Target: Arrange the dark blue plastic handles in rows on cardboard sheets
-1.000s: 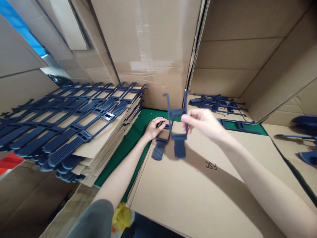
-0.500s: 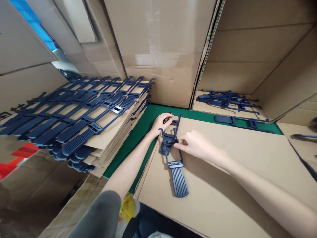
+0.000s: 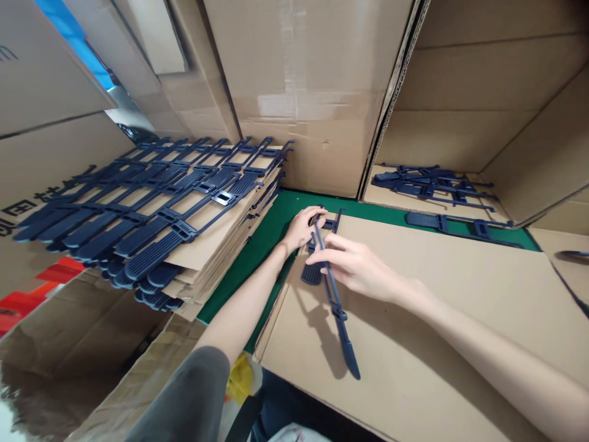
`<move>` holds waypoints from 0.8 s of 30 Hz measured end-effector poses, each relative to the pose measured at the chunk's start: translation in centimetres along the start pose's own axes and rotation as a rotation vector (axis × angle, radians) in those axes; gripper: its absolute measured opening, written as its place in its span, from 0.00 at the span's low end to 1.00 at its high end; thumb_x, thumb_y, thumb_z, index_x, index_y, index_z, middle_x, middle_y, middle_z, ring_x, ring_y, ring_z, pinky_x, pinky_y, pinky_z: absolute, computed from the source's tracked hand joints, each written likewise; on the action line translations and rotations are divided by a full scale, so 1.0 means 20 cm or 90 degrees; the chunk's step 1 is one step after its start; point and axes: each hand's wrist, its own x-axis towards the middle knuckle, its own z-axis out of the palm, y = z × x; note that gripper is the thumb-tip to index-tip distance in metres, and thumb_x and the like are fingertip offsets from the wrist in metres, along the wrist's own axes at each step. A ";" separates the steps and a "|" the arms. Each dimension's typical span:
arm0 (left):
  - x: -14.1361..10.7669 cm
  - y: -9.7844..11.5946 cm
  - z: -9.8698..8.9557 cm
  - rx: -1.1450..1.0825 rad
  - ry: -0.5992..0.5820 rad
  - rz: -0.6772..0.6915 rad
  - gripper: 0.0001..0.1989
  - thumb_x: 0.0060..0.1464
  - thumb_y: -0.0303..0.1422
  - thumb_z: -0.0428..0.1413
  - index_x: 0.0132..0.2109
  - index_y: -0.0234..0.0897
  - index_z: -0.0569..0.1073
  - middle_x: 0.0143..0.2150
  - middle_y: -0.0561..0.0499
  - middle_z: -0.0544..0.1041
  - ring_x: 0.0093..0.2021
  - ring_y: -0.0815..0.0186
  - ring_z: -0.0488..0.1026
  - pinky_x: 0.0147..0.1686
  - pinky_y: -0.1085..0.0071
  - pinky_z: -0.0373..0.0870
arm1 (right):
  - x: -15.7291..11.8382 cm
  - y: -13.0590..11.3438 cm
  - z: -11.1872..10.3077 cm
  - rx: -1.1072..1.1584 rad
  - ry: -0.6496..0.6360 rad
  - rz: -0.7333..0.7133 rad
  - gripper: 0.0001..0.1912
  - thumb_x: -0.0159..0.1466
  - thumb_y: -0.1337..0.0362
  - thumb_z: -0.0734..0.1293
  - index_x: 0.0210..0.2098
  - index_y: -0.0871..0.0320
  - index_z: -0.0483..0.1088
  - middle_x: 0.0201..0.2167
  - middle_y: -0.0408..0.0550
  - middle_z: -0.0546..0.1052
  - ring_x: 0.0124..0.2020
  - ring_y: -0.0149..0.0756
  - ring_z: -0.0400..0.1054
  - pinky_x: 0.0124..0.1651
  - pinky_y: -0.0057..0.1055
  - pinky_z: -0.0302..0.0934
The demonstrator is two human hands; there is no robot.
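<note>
Raised and turned on its edge above the cardboard sheet point(image 3: 437, 319), a dark blue plastic part point(image 3: 341, 325) with a paddle-shaped end is pinched in my right hand point(image 3: 354, 264). Its shadow falls on the cardboard to its left. A second dark blue part point(image 3: 313, 273) lies flat at the sheet's far left corner, partly hidden behind the first. My left hand point(image 3: 301, 230) rests at the top end of this second part, its fingers curled round the frame there.
Rows of similar blue parts point(image 3: 151, 245) lie on stacked cardboard point(image 3: 221, 264) at left. More parts point(image 3: 432, 184) sit in an open carton point(image 3: 460, 135) at back right, and another point(image 3: 460, 227) lies before it. A tall carton point(image 3: 304, 104) stands behind my hands.
My right hand has taken hold of the upper part, lifted it and tilted it on edge. My left hand has stayed at the top of the other part. The view has shifted slightly.
</note>
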 end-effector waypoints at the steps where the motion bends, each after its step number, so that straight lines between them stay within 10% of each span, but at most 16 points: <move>1: 0.00 0.00 0.00 0.001 -0.001 -0.001 0.11 0.58 0.32 0.53 0.47 0.39 0.75 0.52 0.46 0.74 0.56 0.61 0.69 0.57 0.63 0.63 | 0.00 -0.01 0.00 0.033 0.033 0.000 0.15 0.65 0.71 0.59 0.48 0.52 0.71 0.45 0.50 0.73 0.43 0.35 0.69 0.45 0.32 0.65; 8: 0.00 0.02 -0.01 -0.001 -0.002 0.004 0.11 0.59 0.32 0.52 0.47 0.37 0.75 0.52 0.45 0.74 0.56 0.60 0.69 0.57 0.63 0.63 | -0.02 -0.02 0.10 0.086 0.059 0.039 0.16 0.63 0.62 0.66 0.50 0.57 0.72 0.37 0.49 0.78 0.35 0.35 0.73 0.40 0.30 0.66; 14: 0.00 0.02 0.00 0.009 0.001 -0.003 0.11 0.59 0.32 0.52 0.45 0.38 0.76 0.51 0.46 0.75 0.55 0.60 0.69 0.57 0.62 0.63 | -0.03 0.01 -0.02 -0.058 -0.175 0.048 0.17 0.63 0.71 0.62 0.50 0.55 0.72 0.38 0.50 0.77 0.36 0.37 0.72 0.39 0.31 0.64; 24: 0.00 0.02 0.00 0.010 0.001 -0.004 0.11 0.59 0.32 0.51 0.46 0.37 0.76 0.52 0.46 0.75 0.55 0.60 0.69 0.58 0.62 0.62 | -0.04 0.00 -0.01 -0.069 -0.177 -0.075 0.17 0.61 0.75 0.61 0.46 0.56 0.72 0.52 0.49 0.73 0.58 0.39 0.61 0.61 0.41 0.56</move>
